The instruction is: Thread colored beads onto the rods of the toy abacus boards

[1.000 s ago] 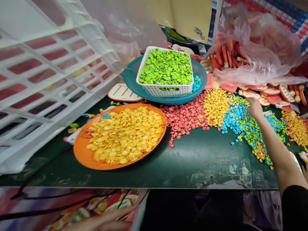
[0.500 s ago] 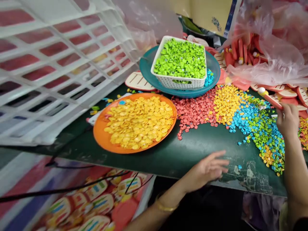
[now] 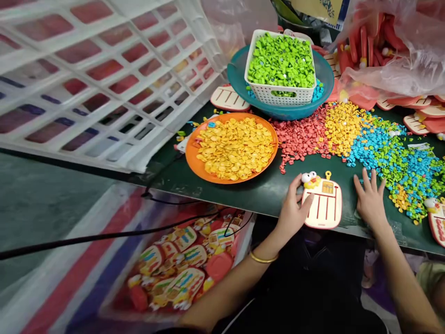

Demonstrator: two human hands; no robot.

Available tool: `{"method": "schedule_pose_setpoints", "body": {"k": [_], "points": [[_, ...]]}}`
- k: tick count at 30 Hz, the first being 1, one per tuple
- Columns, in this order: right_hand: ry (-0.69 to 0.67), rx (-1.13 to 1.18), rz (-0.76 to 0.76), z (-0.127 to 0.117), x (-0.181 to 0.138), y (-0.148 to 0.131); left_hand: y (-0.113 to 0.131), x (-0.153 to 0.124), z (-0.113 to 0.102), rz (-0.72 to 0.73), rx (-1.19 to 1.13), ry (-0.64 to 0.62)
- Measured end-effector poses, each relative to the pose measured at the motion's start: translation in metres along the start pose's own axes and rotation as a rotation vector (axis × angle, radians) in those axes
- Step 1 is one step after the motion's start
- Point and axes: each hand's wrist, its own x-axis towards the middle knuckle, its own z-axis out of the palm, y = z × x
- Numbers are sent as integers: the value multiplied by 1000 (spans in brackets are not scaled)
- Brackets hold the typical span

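Observation:
My left hand (image 3: 294, 211) pinches the left edge of a cream toy board (image 3: 325, 211) with a red rim, slotted lanes and a bug-eyed yellow duck head on top. The board lies face up near the table's front edge. To its right, my right hand (image 3: 371, 202) rests with fingers spread, holding nothing. Its fingertips are close to a spread of small blue and green plastic pieces (image 3: 368, 144). Yellow pieces (image 3: 342, 123) and red pieces (image 3: 302, 134) lie in heaps further left.
An orange plate (image 3: 194, 160) holds yellow discs. Behind it, a white basket (image 3: 281, 94) of green pieces sits in a teal basin (image 3: 239, 69). A white crate (image 3: 139, 160) leans at left. Finished-looking boards (image 3: 186, 283) fill a container below. Another board (image 3: 438, 222) is at right.
My right hand has let go of the toy board and moved left, its fingers now spread. The board lies before me, and my left hand has closed on its edge. The view has shifted.

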Motion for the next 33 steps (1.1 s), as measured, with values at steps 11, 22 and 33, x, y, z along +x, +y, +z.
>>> {"method": "schedule_pose_setpoints", "body": {"k": [11,22,33], "points": [[-139,111,-90,34,140,-34,8,-3,1,544,547,-292],[-170,195,44,22,142,-45,7,-1,0,520,618,-339],[47,608,245,6,35,-32,12,1,3,496,723,-381]]}}
